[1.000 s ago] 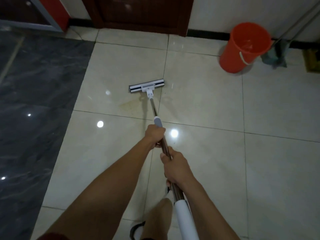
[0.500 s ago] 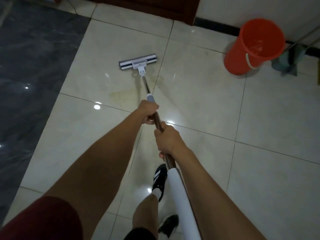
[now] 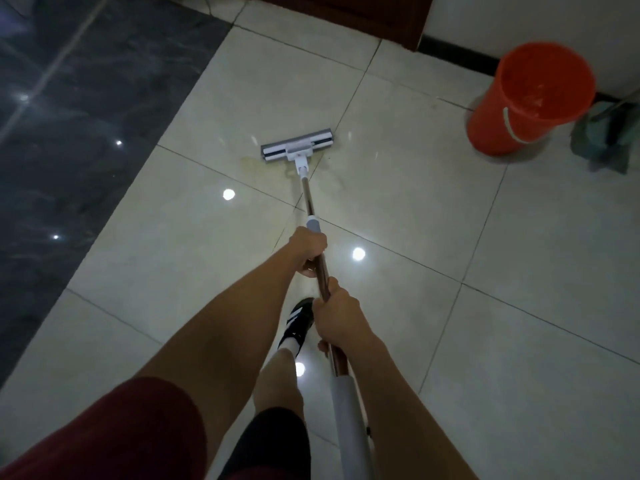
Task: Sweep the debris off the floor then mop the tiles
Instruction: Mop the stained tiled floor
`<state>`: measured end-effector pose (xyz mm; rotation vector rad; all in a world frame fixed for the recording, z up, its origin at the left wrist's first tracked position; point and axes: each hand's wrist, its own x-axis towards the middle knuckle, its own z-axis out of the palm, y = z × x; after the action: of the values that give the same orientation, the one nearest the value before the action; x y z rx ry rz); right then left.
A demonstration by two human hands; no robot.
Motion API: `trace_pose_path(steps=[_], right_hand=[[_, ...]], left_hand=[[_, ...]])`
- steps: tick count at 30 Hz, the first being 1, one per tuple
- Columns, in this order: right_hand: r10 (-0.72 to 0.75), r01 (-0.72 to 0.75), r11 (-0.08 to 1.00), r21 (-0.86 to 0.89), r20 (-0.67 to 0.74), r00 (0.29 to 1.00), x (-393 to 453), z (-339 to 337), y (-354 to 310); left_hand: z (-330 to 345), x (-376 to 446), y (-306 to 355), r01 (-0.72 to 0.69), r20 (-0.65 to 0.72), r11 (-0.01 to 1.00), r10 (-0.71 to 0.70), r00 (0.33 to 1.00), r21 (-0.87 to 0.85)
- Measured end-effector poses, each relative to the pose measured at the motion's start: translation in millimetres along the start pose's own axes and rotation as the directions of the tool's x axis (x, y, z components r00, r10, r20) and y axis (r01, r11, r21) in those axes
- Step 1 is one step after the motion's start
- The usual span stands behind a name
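A flat mop with a grey and white head (image 3: 298,147) rests on the cream floor tiles (image 3: 398,188), just past a faint yellowish stain (image 3: 252,164). Its metal handle (image 3: 309,199) runs back toward me. My left hand (image 3: 309,249) grips the handle below a grey collar. Lower down, my right hand (image 3: 337,317) is closed around the handle just above its white grip (image 3: 349,420). Both arms are stretched forward.
An orange bucket (image 3: 530,98) stands at the back right by the wall, with a grey-green rag mop (image 3: 602,140) beside it. Dark marble flooring (image 3: 69,133) fills the left side. A brown door (image 3: 367,15) is at the top. My black shoe (image 3: 298,323) is under the handle.
The mop head has slid back toward me over the stain and sits nearer the tile joint. The view has tilted and swung, so the bucket appears further right.
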<state>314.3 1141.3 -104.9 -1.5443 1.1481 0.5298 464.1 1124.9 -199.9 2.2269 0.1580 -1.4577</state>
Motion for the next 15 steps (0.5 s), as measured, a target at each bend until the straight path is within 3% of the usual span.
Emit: trace_pose_path(steps=[10, 15], right_hand=[[-0.091, 0.097, 0.987, -0.130, 0.054, 0.994, -115, -51, 125], [-0.110, 0.115, 0.980, -0.160, 0.043, 0.993, -139, -48, 158]], left_hand=[[114, -108, -83, 0.067, 0.044, 0.974, -0.059, 0.997, -0.217], [145, -125, -111, 0.057, -0.056, 0.966, -0.073, 0.996, -0.250]])
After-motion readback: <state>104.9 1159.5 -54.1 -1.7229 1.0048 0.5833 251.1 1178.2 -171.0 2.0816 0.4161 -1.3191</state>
